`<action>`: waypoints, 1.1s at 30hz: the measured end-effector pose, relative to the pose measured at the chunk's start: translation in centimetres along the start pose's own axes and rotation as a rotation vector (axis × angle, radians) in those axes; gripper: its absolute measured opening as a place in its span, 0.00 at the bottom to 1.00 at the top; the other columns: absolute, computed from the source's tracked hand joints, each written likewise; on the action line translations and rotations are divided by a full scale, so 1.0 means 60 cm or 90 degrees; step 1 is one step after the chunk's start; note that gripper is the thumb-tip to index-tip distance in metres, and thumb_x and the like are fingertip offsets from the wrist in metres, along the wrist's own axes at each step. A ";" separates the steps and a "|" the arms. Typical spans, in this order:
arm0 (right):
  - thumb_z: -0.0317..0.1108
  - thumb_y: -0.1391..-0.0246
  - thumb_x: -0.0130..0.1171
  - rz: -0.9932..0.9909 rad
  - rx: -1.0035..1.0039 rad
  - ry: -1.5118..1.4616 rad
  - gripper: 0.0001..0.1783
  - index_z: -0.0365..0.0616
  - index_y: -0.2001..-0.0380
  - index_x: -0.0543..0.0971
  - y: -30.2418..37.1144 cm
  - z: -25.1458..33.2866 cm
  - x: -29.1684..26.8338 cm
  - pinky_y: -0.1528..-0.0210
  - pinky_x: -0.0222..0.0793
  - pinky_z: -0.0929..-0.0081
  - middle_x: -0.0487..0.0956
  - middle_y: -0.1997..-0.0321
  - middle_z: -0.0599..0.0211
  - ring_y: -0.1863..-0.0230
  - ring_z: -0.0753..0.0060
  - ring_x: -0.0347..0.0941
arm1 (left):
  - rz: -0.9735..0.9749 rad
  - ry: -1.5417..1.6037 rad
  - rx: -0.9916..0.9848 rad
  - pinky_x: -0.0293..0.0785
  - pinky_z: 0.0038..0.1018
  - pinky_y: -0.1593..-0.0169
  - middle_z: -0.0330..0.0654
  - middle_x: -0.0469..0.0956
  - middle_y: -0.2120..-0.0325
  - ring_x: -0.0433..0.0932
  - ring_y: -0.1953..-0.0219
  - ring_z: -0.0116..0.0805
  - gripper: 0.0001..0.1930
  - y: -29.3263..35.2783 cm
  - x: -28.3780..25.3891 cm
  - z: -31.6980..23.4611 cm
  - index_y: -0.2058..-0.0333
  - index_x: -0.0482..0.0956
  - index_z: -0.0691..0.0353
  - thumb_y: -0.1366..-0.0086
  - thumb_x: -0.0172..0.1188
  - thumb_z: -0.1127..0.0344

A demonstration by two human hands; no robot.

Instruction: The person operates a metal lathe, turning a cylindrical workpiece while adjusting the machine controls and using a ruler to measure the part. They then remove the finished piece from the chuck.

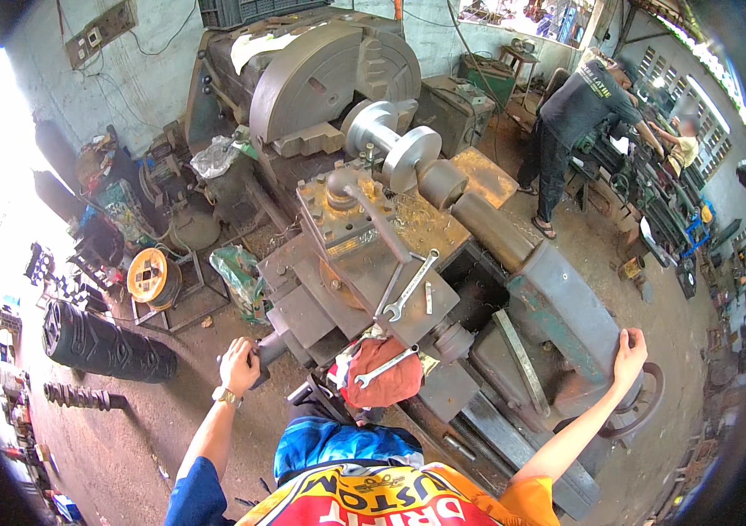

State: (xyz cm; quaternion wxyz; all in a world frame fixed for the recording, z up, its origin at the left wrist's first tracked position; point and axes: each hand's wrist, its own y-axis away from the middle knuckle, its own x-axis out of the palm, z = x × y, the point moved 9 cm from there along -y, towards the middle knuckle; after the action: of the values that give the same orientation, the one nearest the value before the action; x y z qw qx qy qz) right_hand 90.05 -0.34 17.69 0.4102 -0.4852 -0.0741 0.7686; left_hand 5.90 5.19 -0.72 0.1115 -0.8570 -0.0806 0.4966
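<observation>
My left hand (239,361) is closed round a crank handle (261,373) at the near left end of a big lathe's slide (298,320). My right hand (630,355) lies with fingers stretched on the end of the grey-green tailstock (561,302), above its handwheel (653,412). Between the large chuck (303,92) and the tailstock sits a shiny flanged metal workpiece (410,158). The tool post (338,215), with a curved lever (382,219), stands beside it. One open-ended wrench (414,285) lies on the slide; another wrench (386,366) rests on a red cloth (386,386).
A long flat metal bar (522,364) leans on the tailstock base. On the floor at left are a black ribbed roll (106,344), a threaded shaft (84,397) and an orange-rimmed drum (152,276). A co-worker (579,118) bends over another machine at the far right, near a second person (684,145).
</observation>
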 end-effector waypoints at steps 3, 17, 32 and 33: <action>0.34 0.37 0.60 0.023 0.021 0.032 0.12 0.32 0.63 0.78 -0.003 0.016 -0.001 0.59 0.72 0.65 0.80 0.70 0.52 0.68 0.63 0.75 | -0.019 0.016 0.022 0.75 0.38 0.53 0.48 0.79 0.64 0.78 0.57 0.50 0.07 0.002 -0.003 -0.004 0.66 0.76 0.64 0.46 0.55 0.77; 0.26 0.49 0.65 0.171 -0.028 0.064 0.26 0.43 0.45 0.73 0.323 0.142 0.154 0.37 0.64 0.51 0.71 0.39 0.50 0.38 0.40 0.67 | -0.010 -0.022 0.019 0.76 0.39 0.55 0.46 0.79 0.64 0.78 0.58 0.49 0.08 0.001 0.007 0.002 0.66 0.76 0.63 0.46 0.55 0.76; 0.37 0.33 0.55 0.456 0.253 -0.259 0.21 0.38 0.42 0.67 0.423 0.220 0.150 0.72 0.73 0.64 0.83 0.69 0.58 0.74 0.64 0.78 | 0.026 -0.021 -0.020 0.75 0.38 0.52 0.46 0.78 0.61 0.77 0.55 0.48 0.08 0.004 0.014 0.016 0.65 0.76 0.63 0.45 0.54 0.75; 0.36 0.32 0.54 0.454 0.212 -0.269 0.20 0.40 0.42 0.65 0.423 0.256 0.143 0.80 0.69 0.72 0.83 0.70 0.64 0.83 0.74 0.74 | 0.028 -0.019 -0.022 0.75 0.38 0.52 0.46 0.79 0.61 0.77 0.55 0.48 0.08 0.003 0.013 0.017 0.65 0.76 0.63 0.45 0.54 0.75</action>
State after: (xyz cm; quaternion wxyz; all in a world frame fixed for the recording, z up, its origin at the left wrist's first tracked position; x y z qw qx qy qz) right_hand 61.82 -6.52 6.78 0.1677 -0.2400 0.1406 0.9458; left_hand 5.43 5.30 -1.92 0.0844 -0.8527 -0.0723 0.5105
